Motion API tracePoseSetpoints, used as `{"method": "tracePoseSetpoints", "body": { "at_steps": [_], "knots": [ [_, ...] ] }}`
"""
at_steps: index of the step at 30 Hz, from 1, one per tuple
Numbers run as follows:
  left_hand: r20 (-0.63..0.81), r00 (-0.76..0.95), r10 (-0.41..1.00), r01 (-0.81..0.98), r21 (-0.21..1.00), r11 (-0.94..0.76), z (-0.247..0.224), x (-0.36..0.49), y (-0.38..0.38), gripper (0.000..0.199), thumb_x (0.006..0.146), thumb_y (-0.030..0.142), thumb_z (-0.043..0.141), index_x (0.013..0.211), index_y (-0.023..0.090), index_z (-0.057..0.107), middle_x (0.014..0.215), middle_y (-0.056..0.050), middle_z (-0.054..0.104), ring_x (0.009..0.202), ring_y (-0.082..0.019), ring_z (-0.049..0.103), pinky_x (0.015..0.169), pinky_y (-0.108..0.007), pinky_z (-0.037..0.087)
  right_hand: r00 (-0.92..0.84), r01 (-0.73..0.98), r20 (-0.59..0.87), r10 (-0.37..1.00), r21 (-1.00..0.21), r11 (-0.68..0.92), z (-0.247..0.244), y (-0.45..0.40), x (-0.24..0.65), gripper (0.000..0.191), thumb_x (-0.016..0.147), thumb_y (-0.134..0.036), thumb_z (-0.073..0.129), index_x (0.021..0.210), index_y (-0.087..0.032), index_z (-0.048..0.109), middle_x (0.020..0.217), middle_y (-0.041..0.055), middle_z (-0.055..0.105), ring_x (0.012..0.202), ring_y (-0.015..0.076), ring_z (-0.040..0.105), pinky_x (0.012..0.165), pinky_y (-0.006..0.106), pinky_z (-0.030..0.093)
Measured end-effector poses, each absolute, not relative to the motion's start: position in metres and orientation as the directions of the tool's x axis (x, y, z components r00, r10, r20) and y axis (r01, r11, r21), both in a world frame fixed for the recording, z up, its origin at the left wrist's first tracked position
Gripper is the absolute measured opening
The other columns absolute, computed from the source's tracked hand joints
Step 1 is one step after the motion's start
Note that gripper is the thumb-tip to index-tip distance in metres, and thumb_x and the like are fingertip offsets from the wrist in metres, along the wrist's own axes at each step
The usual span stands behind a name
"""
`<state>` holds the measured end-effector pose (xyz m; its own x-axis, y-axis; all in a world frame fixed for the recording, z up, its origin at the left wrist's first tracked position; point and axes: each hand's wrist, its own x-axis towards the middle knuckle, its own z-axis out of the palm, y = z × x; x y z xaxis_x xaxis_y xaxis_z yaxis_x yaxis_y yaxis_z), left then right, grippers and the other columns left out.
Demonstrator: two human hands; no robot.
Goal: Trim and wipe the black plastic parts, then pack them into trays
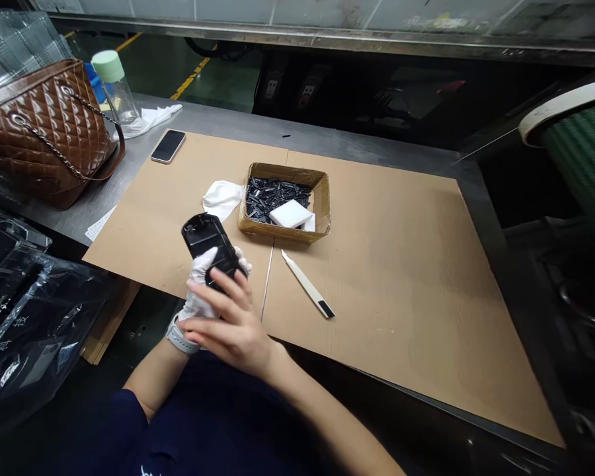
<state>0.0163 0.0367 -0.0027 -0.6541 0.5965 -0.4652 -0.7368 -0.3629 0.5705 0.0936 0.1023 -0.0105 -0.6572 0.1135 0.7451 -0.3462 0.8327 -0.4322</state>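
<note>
Head view: knife (307,284), carton (277,229) near bare right hand (231,324).

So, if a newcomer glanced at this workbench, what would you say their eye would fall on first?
Probably the glossy black casing at centre left, gripped in the white-gloved left hand, with the bare right hand across it. Just beyond sits a small cardboard tray heaped with black parts. At upper left, the quilted brown leather handbag also stands out.
</note>
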Motion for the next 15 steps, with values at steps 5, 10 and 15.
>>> {"method": "tracePoseSetpoints", "body": {
  "at_steps": [5, 10, 15],
  "knots": [
    [-0.392, -0.609, 0.69, -0.745, 0.581, -0.328, -0.003, -0.006, 0.044, 0.058, 0.087, 0.057, 0.03, 0.083, 0.016, 0.071, 0.084, -0.008, 0.069, 0.08, -0.02, 0.066, 0.078, -0.034, 0.054, -0.336, -0.023, 0.846, 0.414, -0.447, 0.894, 0.001, 0.147, 0.095, 0.033, 0.095, -0.042, 0.036, 0.1, -0.03, 0.067, 0.095, 0.0047, 0.064, 0.099, 0.0213, 0.06, 0.097, 0.044, 0.042],
    [-0.427, -0.538, 0.727, -0.841, 0.219, -0.494, 0.004, -0.025, 0.052, 0.052, 0.08, 0.063, 0.047, 0.081, 0.014, 0.064, 0.083, -0.009, 0.066, 0.081, -0.021, 0.065, 0.08, -0.043, 0.054, -0.434, 0.348, 0.675, 0.597, -0.485, 0.802, 0.012, 0.226, 0.062, 0.039, 0.093, -0.046, 0.038, 0.112, -0.023, 0.063, 0.112, 0.0109, 0.06, 0.114, 0.0293, 0.053, 0.097, 0.054, 0.039],
    [-0.453, -0.564, 0.69, -0.814, 0.162, -0.558, 0.001, -0.027, 0.052, 0.045, 0.085, 0.056, 0.048, 0.077, 0.014, 0.06, 0.079, -0.008, 0.063, 0.081, -0.021, 0.063, 0.08, -0.043, 0.054, -0.585, 0.276, 0.523, 0.619, -0.59, 0.759, -0.023, 0.231, 0.076, 0.029, 0.086, -0.036, 0.051, 0.107, -0.021, 0.065, 0.108, 0.01, 0.065, 0.106, 0.0265, 0.058, 0.096, 0.049, 0.043]
  ]
}}
